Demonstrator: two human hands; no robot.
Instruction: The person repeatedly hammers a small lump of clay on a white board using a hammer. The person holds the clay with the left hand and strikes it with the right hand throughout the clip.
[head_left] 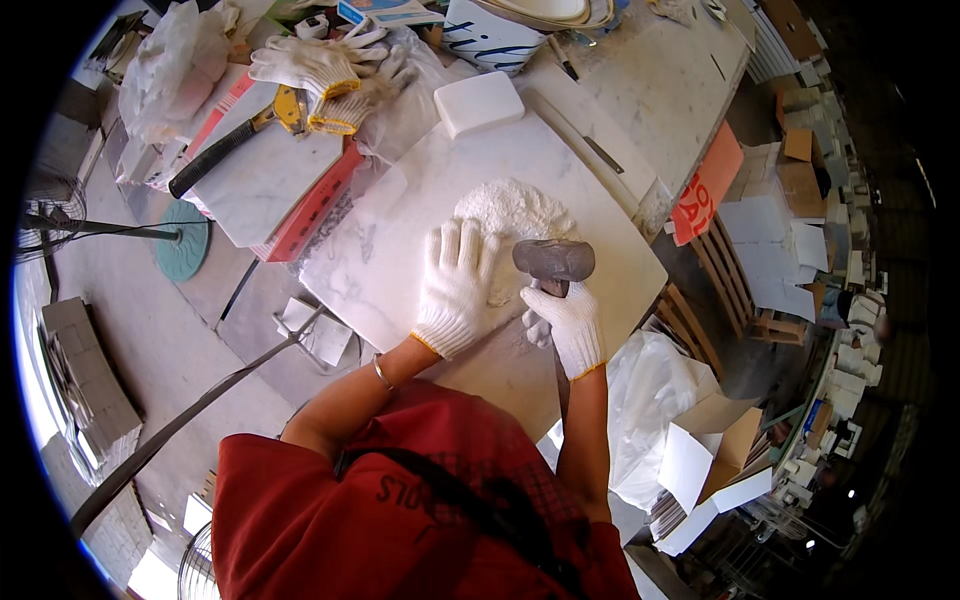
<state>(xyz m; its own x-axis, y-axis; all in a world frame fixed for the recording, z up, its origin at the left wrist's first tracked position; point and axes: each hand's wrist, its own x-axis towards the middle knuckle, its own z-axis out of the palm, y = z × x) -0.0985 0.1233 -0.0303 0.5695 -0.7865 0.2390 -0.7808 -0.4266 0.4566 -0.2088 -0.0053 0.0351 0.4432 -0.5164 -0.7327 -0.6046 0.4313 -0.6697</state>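
Observation:
In the head view my left hand, in a white knit glove, lies flat with its fingers stretched out. Its fingertips rest against the near left side of a rough white lump, which looks like stone or plaster. My gloved right hand is closed around the handle of a hammer. The hammer's dark, blocky head is in front of the lump's near edge and hides part of it. Under both sits a pale marble slab. A smooth white block lies at the slab's far edge.
Spare work gloves and a black-handled yellow tool lie on a box at the far left. A plastic bag is beyond them. Open cardboard boxes and plastic wrap stand at the right. A fan stand is at left.

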